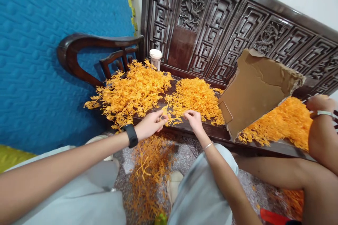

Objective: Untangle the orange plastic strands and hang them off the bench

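Observation:
My left hand (151,125), with a black band on its wrist, pinches a thin branching orange plastic sprig (166,108) above the bench. Just to the right, my right hand (194,120) has thumb and forefinger pressed together; what lies between the tips is too small to make out. Behind the left hand spreads a large heap of branched orange sprigs (137,89). A second heap of small orange pieces (198,95) lies beyond the right hand.
A cardboard sheet (260,84) stands between my heaps and another orange pile (285,123), beside which a co-worker's hand (320,103) is raised. A white-lidded cup (155,59) stands against the carved bench back (179,45). Bare orange stems (150,172) litter the floor between my feet.

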`<state>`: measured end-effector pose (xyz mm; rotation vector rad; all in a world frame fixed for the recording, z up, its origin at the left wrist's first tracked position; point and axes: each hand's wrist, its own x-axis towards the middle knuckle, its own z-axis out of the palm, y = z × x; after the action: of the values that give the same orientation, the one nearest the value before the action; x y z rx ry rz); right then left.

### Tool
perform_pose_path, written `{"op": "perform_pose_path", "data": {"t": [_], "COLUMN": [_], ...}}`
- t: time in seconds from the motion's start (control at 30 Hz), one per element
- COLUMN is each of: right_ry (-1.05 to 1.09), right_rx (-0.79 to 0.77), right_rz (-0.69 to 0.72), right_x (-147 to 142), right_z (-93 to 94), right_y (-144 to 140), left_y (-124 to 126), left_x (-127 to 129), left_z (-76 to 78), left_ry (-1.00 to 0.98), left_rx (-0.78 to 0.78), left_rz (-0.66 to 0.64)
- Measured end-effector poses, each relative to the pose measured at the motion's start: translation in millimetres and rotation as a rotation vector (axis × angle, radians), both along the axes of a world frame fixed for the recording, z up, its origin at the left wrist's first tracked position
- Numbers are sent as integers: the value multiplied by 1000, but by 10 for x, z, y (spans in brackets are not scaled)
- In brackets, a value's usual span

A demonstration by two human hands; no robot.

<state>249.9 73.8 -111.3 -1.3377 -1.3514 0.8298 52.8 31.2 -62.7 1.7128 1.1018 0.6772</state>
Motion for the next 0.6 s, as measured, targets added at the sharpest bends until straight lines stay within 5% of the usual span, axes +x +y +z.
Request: {"op": "perform_pose_path", "data": {"t": [0.23,0.37,0.6], "right_ry": [48,128,156], "right_rx": [222,94,-82], "right_rz": [-416,-297,-126], "right_x": [854,973,630], "right_z": [101,38,-13], "right_y": [238,272,294], "left_y": [-250,-219,-105], "left_x": [-296,-417,-412], "left_z": [254,261,228], "left_ry": [122,84,43], "left_rx": [97,64,40], "left_rz": [91,85,93]}}
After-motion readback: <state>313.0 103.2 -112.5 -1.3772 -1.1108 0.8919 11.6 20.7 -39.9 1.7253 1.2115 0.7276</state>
